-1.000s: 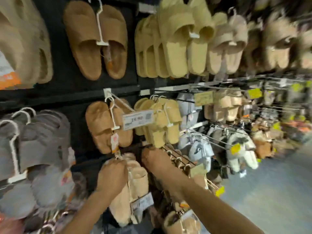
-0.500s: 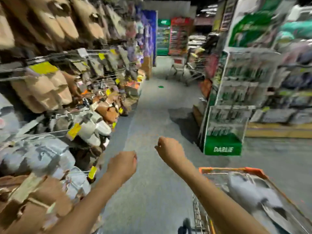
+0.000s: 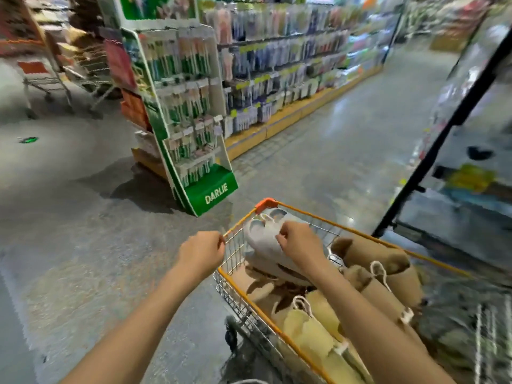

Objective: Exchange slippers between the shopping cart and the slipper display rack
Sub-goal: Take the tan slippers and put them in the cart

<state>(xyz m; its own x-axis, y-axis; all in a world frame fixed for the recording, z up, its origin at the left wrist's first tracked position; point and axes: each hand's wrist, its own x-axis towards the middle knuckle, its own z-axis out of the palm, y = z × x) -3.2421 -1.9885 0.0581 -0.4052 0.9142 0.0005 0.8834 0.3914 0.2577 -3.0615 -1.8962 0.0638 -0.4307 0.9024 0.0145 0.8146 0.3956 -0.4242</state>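
1. Orange-rimmed wire shopping cart (image 3: 279, 332) stands before us on the grey shop floor (image 3: 83, 245), holding several pairs of slippers.
2. Our left hand (image 3: 201, 254) hangs just outside the cart's left rim, near its front corner; its grip is curled in on itself and we see nothing in it, though whether the fingertips touch the rim we cannot tell.
3. Our right hand (image 3: 300, 243) is inside the cart, its grip pinching the top of the grey slippers (image 3: 261, 239), which lie at the front end of the basket.
4. Brown slippers (image 3: 371, 256) lie along the right side of the cart, and yellow slippers (image 3: 310, 333) lie nearest us, each pair joined by a white hanger.
5. Beyond the cart a green display stand (image 3: 191, 134) marked DARLIE rises from the floor, with long shelves (image 3: 291, 65) of blurred goods behind it.
6. At far left another cart (image 3: 41, 79) is parked.
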